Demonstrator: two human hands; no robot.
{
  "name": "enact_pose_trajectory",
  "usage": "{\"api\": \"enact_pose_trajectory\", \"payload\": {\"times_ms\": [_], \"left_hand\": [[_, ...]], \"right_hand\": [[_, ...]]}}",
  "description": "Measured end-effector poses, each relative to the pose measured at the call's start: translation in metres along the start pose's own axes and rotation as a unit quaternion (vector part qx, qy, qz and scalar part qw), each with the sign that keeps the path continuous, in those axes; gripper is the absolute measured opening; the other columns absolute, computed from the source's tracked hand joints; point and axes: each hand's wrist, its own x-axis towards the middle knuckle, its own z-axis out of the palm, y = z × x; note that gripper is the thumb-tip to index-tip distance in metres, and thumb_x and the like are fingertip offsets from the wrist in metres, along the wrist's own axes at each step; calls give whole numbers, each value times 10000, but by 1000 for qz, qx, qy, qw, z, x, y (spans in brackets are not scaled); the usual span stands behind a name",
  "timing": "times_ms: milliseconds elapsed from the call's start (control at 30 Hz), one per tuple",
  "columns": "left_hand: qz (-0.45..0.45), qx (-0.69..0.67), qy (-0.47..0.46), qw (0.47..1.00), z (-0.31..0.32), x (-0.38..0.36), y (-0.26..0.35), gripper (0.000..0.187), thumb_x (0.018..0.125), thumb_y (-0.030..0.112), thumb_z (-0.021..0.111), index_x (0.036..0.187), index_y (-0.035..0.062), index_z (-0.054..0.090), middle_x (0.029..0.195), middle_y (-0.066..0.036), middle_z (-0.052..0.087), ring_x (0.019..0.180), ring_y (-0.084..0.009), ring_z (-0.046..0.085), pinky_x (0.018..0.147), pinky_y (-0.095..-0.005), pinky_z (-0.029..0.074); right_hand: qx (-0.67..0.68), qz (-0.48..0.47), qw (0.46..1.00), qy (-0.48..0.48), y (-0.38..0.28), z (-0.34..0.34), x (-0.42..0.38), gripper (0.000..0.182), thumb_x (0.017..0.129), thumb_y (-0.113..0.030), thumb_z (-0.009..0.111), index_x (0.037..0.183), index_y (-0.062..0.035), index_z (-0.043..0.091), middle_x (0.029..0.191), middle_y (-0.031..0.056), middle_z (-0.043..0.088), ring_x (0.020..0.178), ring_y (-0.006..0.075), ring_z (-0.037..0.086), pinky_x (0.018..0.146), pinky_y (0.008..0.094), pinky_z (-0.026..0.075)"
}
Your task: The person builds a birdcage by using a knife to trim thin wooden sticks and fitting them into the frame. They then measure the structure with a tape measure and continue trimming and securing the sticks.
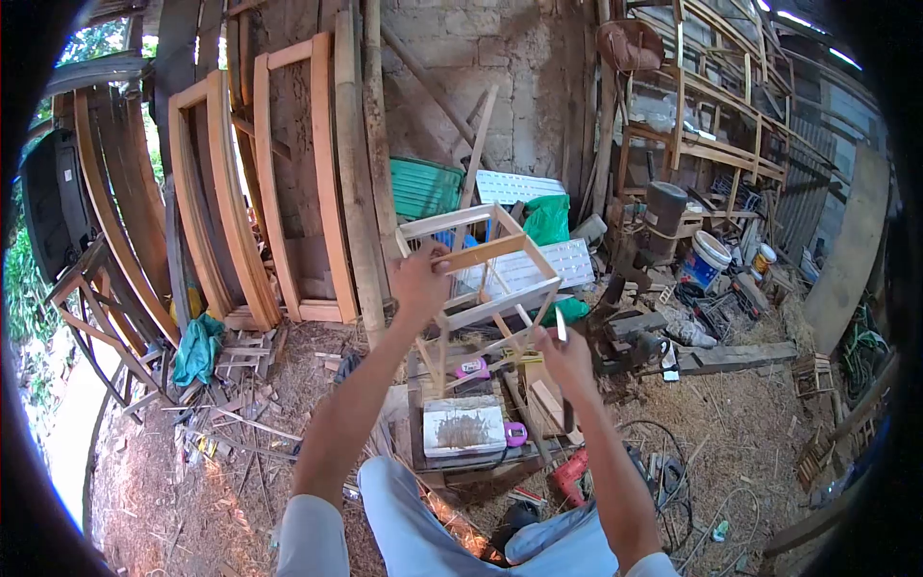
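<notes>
My left hand (420,281) is closed on one end of a flat wooden slat (486,252), which lies across the upper part of a pale wooden stool-like frame (550,264). In my right hand (565,363), to the right of the frame, is a slim knife-like tool (561,325). Its pale narrow tip points up, and a dark end shows below the fist; its exact kind I cannot make out. Below the frame sits a white block (463,428) with a brown smeared top. Touching its right side is a purple tape measure (516,434); another pink-purple one (471,367) lies behind it.
A red power tool (572,478) rests on the ground by my legs, with cables nearby. Tall wooden frames (336,192) lean at the left. White slatted panels (567,264) and a green crate (423,188) stand behind. Buckets (707,258) and scrap wood clutter the right.
</notes>
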Motion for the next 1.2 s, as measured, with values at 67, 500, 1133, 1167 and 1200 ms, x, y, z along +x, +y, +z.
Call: {"api": "enact_pose_trajectory", "payload": {"times_ms": [67, 500, 1133, 1167, 1200], "left_hand": [[-25, 9, 26, 999, -11, 2, 32, 187, 789, 108, 621, 970, 92, 578, 826, -103, 666, 819, -316, 624, 817, -446, 377], [-6, 17, 174, 985, -44, -19, 77, 199, 821, 64, 521, 993, 34, 424, 751, -133, 632, 681, -325, 599, 716, -427, 324], [-39, -63, -47, 996, -101, -50, -33, 256, 882, 247, 560, 980, 16, 612, 799, -172, 637, 724, -266, 627, 660, -364, 480], [-129, -62, -110, 984, -100, -53, -33, 312, 869, 294, 577, 976, 4, 620, 803, -166, 636, 735, -258, 618, 660, -353, 476], [-128, -59, -113, 983, -103, -47, -36, 312, 869, 294, 577, 976, 4, 620, 803, -166, 636, 735, -258, 618, 660, -353, 476]], "right_hand": [[194, -91, 969, -121, -17, 10, -12, 428, 877, -334, 618, 1082, 40, 588, 882, 86, 682, 869, 111, 602, 809, 280, 445], [517, -24, 840, -162, -92, 0, -22, 478, 788, -62, 524, 1263, -12, 483, 1108, 74, 640, 534, -10, 285, 418, 150, 211], [351, 83, 912, -194, -54, -14, -11, 461, 823, -262, 626, 1241, -89, 539, 619, -101, 386, 445, -15, 286, 380, 163, 217], [354, 88, 911, -193, -57, -16, -14, 392, 819, -247, 624, 1171, -84, 567, 623, -95, 404, 448, -10, 311, 382, 168, 213], [357, 91, 910, -192, -56, -15, -13, 392, 819, -247, 624, 1171, -84, 567, 623, -95, 404, 448, -10, 311, 382, 168, 213]]}}
